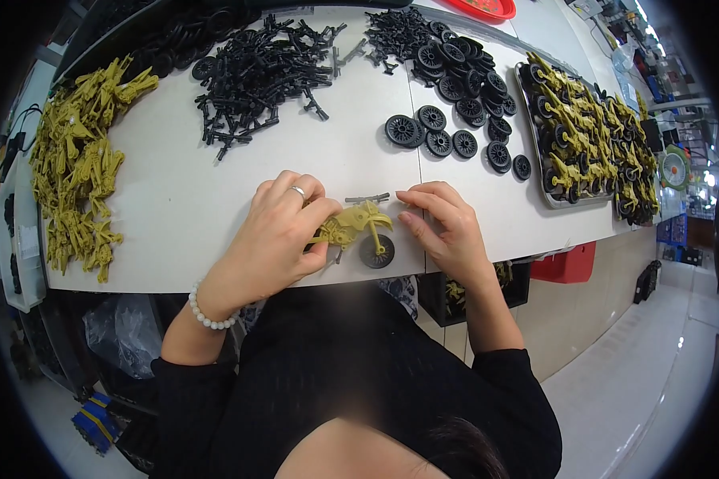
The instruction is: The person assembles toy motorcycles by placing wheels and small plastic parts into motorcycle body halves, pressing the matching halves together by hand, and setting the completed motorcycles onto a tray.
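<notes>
A yellow toy motorcycle [358, 223] with a black front wheel [377, 251] and a dark handlebar [367, 198] is at the near edge of the white table. My left hand [284, 215] grips its rear end, thumb and fingers closed round it; that end is mostly hidden. Just off the toy's front, my right hand [443, 219] has its thumb and fingers apart, with nothing seen between them.
Yellow motorcycle bodies [80, 168] are heaped at the left. Black handlebar-like parts [264, 80] lie at the back, and loose black wheels [455, 72] right of them. A tray [563, 199] of toy motorcycles stands at the right. Below the edge are a black crate [447, 307] and red bin [567, 263].
</notes>
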Demonstrator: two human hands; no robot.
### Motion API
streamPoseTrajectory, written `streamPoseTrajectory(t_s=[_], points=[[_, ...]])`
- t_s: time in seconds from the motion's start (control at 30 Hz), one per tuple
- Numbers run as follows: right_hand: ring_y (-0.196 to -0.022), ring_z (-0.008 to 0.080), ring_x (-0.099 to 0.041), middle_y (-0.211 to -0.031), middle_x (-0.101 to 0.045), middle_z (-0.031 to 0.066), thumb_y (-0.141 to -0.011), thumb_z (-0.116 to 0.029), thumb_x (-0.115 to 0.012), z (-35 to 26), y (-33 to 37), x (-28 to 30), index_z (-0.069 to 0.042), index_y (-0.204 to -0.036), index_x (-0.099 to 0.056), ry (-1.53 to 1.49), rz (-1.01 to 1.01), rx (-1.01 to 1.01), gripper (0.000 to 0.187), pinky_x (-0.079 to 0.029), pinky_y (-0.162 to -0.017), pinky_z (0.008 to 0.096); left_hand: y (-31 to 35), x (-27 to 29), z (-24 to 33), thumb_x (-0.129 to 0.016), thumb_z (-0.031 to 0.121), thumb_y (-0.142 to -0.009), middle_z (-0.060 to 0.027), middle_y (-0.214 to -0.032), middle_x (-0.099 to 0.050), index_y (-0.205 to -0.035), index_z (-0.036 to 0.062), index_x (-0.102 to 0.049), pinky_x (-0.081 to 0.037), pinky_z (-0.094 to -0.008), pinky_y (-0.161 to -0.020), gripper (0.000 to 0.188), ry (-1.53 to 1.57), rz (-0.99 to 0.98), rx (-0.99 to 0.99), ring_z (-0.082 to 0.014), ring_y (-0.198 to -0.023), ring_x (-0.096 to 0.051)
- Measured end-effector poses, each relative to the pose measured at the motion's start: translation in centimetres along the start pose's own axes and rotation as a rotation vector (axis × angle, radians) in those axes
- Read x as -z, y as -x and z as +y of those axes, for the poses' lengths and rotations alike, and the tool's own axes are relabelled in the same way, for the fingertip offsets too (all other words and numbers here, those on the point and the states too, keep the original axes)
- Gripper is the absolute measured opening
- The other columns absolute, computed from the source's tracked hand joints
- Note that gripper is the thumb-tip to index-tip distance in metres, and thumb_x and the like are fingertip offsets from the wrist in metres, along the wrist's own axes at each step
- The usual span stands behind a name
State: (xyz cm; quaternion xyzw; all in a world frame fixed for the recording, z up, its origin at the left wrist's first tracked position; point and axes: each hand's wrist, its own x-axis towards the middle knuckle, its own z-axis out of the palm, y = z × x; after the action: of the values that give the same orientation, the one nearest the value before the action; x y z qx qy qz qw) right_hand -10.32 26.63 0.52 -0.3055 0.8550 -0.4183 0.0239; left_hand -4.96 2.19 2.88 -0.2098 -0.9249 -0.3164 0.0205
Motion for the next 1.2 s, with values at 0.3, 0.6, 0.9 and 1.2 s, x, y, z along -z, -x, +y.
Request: streamPoseTrajectory(t_s=[0.3,0.6,0.9,1.2], points=[[-0.086,0.0239,-0.061,-0.096,-0.064,0.0116,-0.082,-0.008,-0.068,-0.7,0.2,0.1,0.000,-0.099,-0.067,0.033,0.009,-0.017,0.019,-0.048,-0.074,0.0309,-0.1,-0.4,-0.2,-0.067,0.003,-0.066,-0.0095,-0.101,-0.054,-0.099,0.0034,-0.062,-0.041,-0.0361,-0.088,0.033,0.038,0.026,0.018,-0.0260,-0.099,-0.049],[-0.078,0.0273,-0.053,-0.082,-0.059,0.0088,-0.073,-0.026,-0.076,-2.4,-0.6,-2.1,-0.002,-0.085,-0.066,0.167,0.024,-0.040,0.029,-0.045,-0.070,0.0368,0.3,-0.4,-0.1,-0.065,0.005,-0.070,-0.0086,-0.098,-0.055,-0.101,0.0041,-0.063,-0.039,-0.0370,-0.088,0.031,0.053,-0.019,0.005,-0.0238,-0.097,-0.050],[-0.090,0.0120,-0.058,-0.092,-0.063,0.0048,-0.074,-0.010,-0.077,-3.2,-0.1,-2.8,0.001,-0.097,-0.061,-0.293,0.000,-0.363,0.029,-0.046,-0.081,0.0253,1.1,-0.7,0.6,-0.070,0.004,-0.072,-0.0125,-0.100,-0.056,-0.106,0.0011,-0.060,-0.047,-0.0350,-0.080,0.035,0.305,0.102,0.142,-0.0283,-0.095,-0.054],[-0.089,0.0143,-0.061,-0.099,-0.065,0.0086,-0.078,-0.012,-0.075,-2.8,0.5,-3.0,0.001,-0.107,-0.056,-0.675,0.039,-0.368,0.037,-0.049,-0.079,0.0264,1.8,-1.2,0.0,-0.074,0.011,-0.080,-0.0104,-0.086,-0.071,-0.103,-0.0055,-0.066,-0.050,-0.0220,-0.065,0.030,0.799,0.117,0.400,-0.0088,-0.074,-0.063]])
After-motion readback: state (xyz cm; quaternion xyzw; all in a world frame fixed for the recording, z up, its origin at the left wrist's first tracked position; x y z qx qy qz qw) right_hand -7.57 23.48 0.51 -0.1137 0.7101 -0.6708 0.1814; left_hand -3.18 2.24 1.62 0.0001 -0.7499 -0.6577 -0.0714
